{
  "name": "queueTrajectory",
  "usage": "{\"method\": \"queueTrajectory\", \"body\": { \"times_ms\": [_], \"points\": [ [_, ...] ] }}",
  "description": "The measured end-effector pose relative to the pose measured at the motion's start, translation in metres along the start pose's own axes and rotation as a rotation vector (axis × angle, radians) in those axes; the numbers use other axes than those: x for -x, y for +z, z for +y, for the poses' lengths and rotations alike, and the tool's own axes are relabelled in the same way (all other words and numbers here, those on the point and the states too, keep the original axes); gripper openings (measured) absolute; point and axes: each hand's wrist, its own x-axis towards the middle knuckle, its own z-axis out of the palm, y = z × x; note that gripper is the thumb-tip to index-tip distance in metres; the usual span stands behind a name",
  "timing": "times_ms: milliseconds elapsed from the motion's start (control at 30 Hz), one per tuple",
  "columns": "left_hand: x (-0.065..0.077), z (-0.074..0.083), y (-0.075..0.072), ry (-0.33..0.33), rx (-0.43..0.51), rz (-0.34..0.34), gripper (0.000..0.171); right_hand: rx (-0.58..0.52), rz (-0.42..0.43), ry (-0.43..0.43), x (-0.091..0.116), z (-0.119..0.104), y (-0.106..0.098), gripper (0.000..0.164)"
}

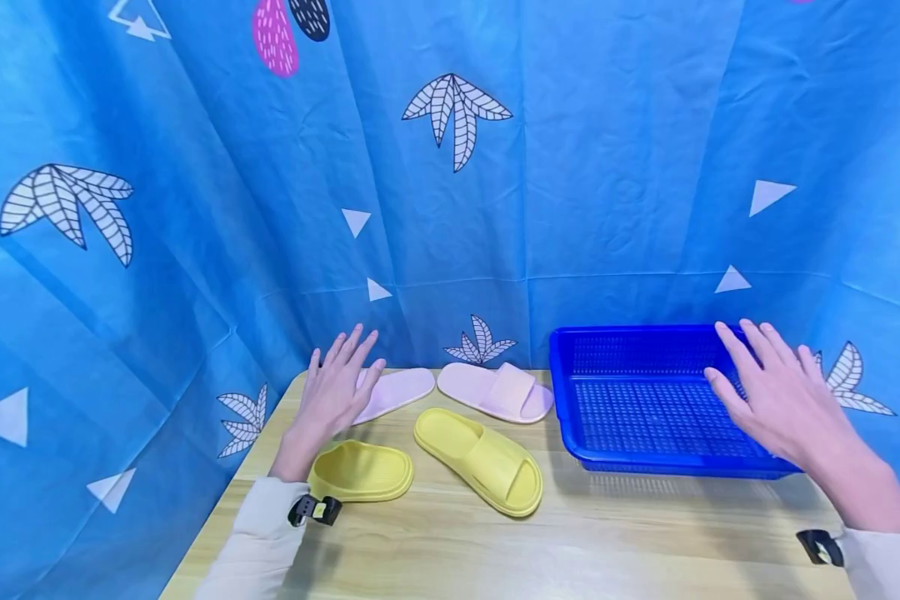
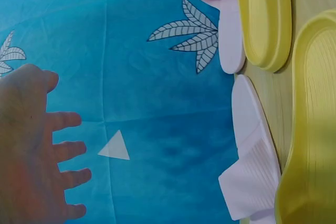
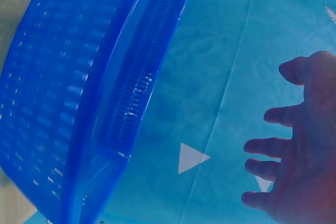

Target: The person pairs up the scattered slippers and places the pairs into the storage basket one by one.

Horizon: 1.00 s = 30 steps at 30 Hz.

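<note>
My left hand is held up with its fingers spread, above the slippers on the left, gripping nothing. Below it lies a yellow slipper, partly covered by the wrist in the head view. A second yellow slipper sits to its right. Behind them are two pale pink slippers, one partly hidden by the left hand, the other near the basket. My right hand, fingers spread too, hovers over the right part of a blue plastic basket, apart from it in the right wrist view.
All of it stands on a light wooden table. A blue patterned curtain hangs close behind the table and along its left side. No slippers show inside the perforated basket.
</note>
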Motion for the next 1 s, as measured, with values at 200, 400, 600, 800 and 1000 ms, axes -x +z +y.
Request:
{"method": "queueTrajectory", "body": {
  "times_ms": [200, 400, 600, 800, 1000],
  "points": [
    [0.009, 0.004, 0.001, -0.006, 0.044, 0.028, 0.065, -0.023, 0.026, 0.000, 0.003, -0.008, 0.002, 0.072],
    [0.016, 0.007, 0.003, -0.010, 0.051, 0.046, 0.064, -0.033, 0.053, -0.003, 0.004, -0.016, 0.002, 0.072],
    [0.021, 0.010, 0.001, -0.012, 0.074, 0.077, 0.062, -0.048, 0.082, 0.004, 0.006, -0.021, 0.000, 0.071],
    [0.030, 0.011, -0.004, -0.020, 0.100, 0.109, 0.060, -0.068, 0.126, -0.016, 0.007, -0.028, -0.002, 0.071],
    [0.040, 0.011, -0.006, -0.004, 0.138, 0.137, 0.057, -0.084, 0.163, -0.025, 0.007, -0.034, -0.002, 0.072]
  ]
}}
